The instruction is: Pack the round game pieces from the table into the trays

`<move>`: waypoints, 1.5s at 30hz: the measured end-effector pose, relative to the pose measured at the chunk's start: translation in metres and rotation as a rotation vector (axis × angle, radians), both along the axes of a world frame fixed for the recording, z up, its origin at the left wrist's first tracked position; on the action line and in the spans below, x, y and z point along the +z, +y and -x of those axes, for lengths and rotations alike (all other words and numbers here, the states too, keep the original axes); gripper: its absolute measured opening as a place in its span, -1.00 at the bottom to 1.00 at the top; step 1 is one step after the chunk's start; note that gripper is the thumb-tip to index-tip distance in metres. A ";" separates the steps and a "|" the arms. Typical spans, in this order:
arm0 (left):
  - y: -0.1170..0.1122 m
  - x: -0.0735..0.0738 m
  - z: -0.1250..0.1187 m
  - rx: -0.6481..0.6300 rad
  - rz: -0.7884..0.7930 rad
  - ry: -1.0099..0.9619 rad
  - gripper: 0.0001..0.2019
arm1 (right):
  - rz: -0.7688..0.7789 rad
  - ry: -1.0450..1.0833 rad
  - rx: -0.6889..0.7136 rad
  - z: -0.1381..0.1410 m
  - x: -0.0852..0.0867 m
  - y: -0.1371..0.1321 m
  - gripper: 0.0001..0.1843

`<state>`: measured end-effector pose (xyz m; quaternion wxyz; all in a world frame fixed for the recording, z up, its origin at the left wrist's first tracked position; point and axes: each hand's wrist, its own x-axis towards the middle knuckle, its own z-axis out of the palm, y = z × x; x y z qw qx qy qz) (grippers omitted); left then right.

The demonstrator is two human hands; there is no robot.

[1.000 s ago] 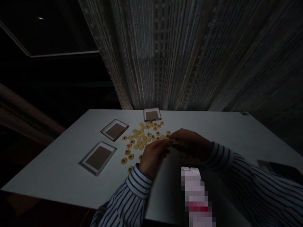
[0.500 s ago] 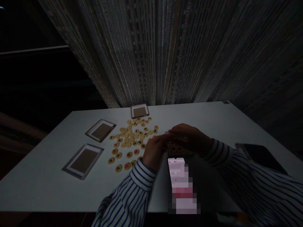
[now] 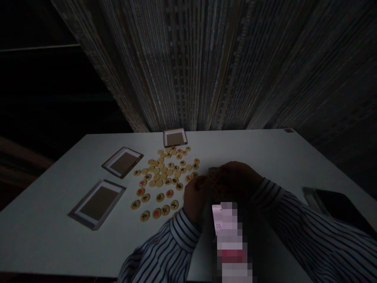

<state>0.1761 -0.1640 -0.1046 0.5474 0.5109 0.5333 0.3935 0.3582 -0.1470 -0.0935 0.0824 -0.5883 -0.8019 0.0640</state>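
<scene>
Both my hands hold a shadowed, shallow box point(image 3: 216, 188) with round pieces in it, just above the phone. My left hand point(image 3: 194, 198) closes around its left side, fingers curled. My right hand point(image 3: 243, 177) wraps over its right and far side; dark shadow hides most of these fingers. To the left of my left hand, many round wooden xiangqi pieces point(image 3: 160, 197) lie spread on the white table point(image 3: 153, 251). Some show red or black characters, others plain faces.
Three shallow framed boxes stand around the pieces: one at the back point(image 3: 175, 138), one at the left point(image 3: 123, 162) and one at the near left point(image 3: 97, 204). A lit phone point(image 3: 218, 216) lies in front of me. A dark flat object point(image 3: 338, 206) rests at the right, and a curtain point(image 3: 194, 70) hangs behind the table.
My view has shifted slightly. My hands and the box between them sit a little lower and further right in the picture. The loose pieces and framed boxes stay in place on the table.
</scene>
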 end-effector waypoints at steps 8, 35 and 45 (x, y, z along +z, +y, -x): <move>-0.007 -0.017 -0.005 -0.065 -0.069 0.160 -0.79 | 0.061 -0.235 0.010 0.008 -0.001 0.000 -0.68; -0.007 -0.024 -0.005 -0.062 -0.110 0.215 -0.76 | 0.079 -0.282 -0.008 0.014 0.001 -0.004 -0.69; -0.009 -0.017 -0.004 -0.075 -0.076 0.169 -0.75 | 0.102 -0.317 -0.010 0.017 0.008 -0.005 -0.75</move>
